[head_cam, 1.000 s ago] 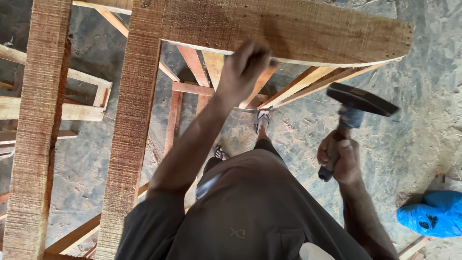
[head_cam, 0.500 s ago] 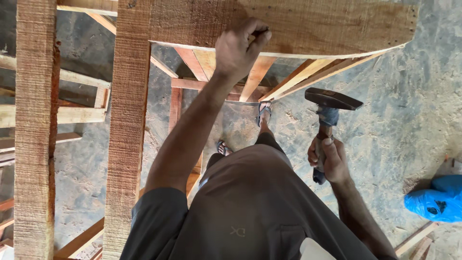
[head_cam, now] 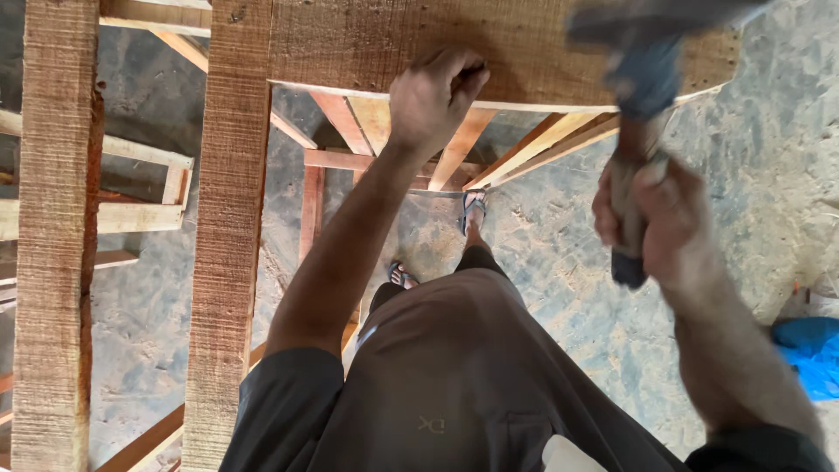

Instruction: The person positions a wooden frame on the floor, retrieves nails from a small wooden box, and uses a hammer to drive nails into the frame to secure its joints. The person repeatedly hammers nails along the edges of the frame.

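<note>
**Hammer raised over cross plank, left hand pinched at the plank face**

Head view. The left hand rests on the wide cross plank, fingers curled shut with thumb and forefinger pinched together at the plank's surface. Whatever sits in that pinch is too small to make out. The forearm runs down and back from the hand to a grey sleeve.

The right hand is closed firmly round the handle of a hammer. The handle's dark butt end shows just below the fist. The hammer head is above the right hand, blurred, and overlaps the right end of the cross plank; it lies up and to the right of the left hand, well apart from it.

To the left of the left hand, a rough-sawn upright board meets the cross plank at its corner. Further left stands a second upright board, parallel to the first, with a gap between them.

Below the left hand, under the plank, thinner reddish and pale slats fan out in a frame. Beneath those, on the concrete floor, two sandalled feet are visible, the right foot ahead of the other. A blue object lies on the floor below and to the right of the right hand, partly cut off by the picture edge.
</note>
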